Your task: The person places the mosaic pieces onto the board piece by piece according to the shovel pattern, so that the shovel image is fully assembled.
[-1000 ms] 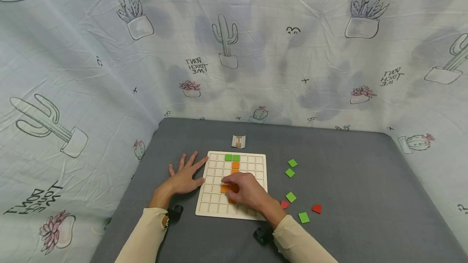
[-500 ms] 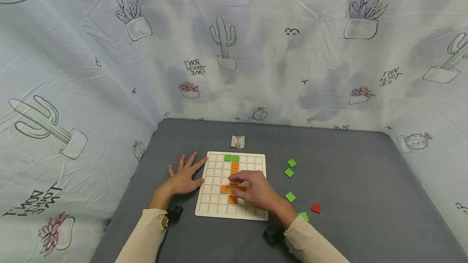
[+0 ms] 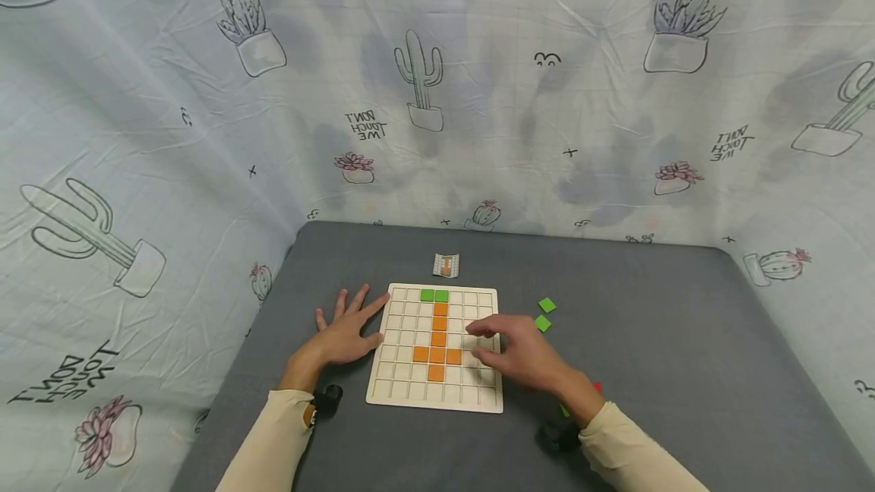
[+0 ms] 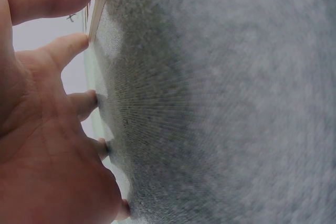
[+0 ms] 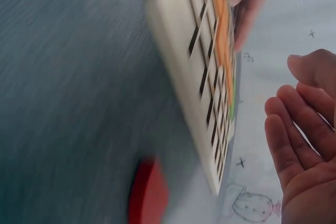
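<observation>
A pale wooden grid board (image 3: 403, 388) lies on the grey table. Orange square tiles (image 3: 436, 355) form a cross in its cells, and two green tiles (image 3: 434, 295) sit side by side in the top row. My left hand (image 3: 347, 334) is spread flat at the board's left side, thumb and index fingertip touching its edge; the left wrist view shows them at the board's edge (image 4: 100, 9). Over the board's right edge hovers my right hand (image 3: 522, 351), its fingers loosely bent. In the right wrist view that hand (image 5: 307, 129) has nothing between thumb and fingers.
Loose green tiles (image 3: 547, 304) lie right of the board, some partly behind my right hand and arm. A red piece (image 5: 149, 195) shows near the board's edge. A small patterned card (image 3: 446, 265) lies beyond the board. Printed cloth (image 3: 506, 135) hangs behind the table.
My right hand has moved right, from the middle of the board to its right edge, uncovering the orange cross with a tile in its right arm. My left hand has stayed put.
</observation>
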Available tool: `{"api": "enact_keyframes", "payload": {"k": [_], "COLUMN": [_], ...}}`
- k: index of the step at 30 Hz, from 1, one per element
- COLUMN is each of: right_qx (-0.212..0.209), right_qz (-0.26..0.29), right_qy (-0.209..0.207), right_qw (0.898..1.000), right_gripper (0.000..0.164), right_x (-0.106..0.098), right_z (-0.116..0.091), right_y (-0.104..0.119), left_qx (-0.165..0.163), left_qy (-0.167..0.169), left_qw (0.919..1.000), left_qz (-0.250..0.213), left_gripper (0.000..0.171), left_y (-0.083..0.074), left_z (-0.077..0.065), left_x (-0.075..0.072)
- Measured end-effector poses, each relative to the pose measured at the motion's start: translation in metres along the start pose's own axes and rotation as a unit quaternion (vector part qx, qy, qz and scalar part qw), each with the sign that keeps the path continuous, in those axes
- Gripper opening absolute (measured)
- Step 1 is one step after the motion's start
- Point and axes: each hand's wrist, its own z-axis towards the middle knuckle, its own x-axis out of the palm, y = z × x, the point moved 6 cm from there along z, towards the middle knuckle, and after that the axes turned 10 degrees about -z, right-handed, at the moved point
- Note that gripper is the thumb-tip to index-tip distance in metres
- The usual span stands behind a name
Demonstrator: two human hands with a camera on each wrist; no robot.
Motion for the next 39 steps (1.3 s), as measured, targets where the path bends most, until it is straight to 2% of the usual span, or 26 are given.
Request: {"api": "enact_keyframes", "payload": {"k": [5,11,16,19,24,32,39], "right_qx": [0.013,0.011,0.006,0.005,0.000,0.016,0.026], "right_qz": [-0.018,-0.031,-0.034,-0.041,-0.060,-0.076,-0.086], "right_qy": [0.012,-0.003,-0.012,-0.020,-0.036,-0.039,-0.044], "right_qw": [1.000,0.999,0.999,0.999,0.998,0.996,0.995], "right_gripper": [0.033,0.034,0.034,0.035,0.036,0.035,0.036], "right_x": [-0.015,-0.033,-0.046,-0.053,-0.065,-0.084,-0.095], "right_z": [-0.012,-0.021,-0.027,-0.031,-0.033,-0.033,-0.032], "right_y": [-0.013,-0.025,-0.036,-0.042,-0.053,-0.070,-0.084], "left_qx": [-0.002,-0.013,-0.016,-0.021,-0.012,-0.036,-0.034], "left_qy": [-0.002,0.008,0.006,0.012,0.009,0.024,0.018], "left_qw": [1.0000,0.9999,0.9998,0.9997,0.9999,0.9986,0.9990], "left_qz": [0.007,0.000,0.005,0.006,0.008,0.031,0.024], "left_gripper": [0.076,0.076,0.075,0.076,0.076,0.076,0.076], "left_y": [-0.001,-0.012,-0.006,-0.009,-0.012,-0.022,-0.022], "left_z": [0.001,-0.003,0.000,-0.001,-0.004,-0.007,-0.006], "left_x": [0.002,-0.001,0.002,0.000,-0.003,-0.005,-0.004]}}
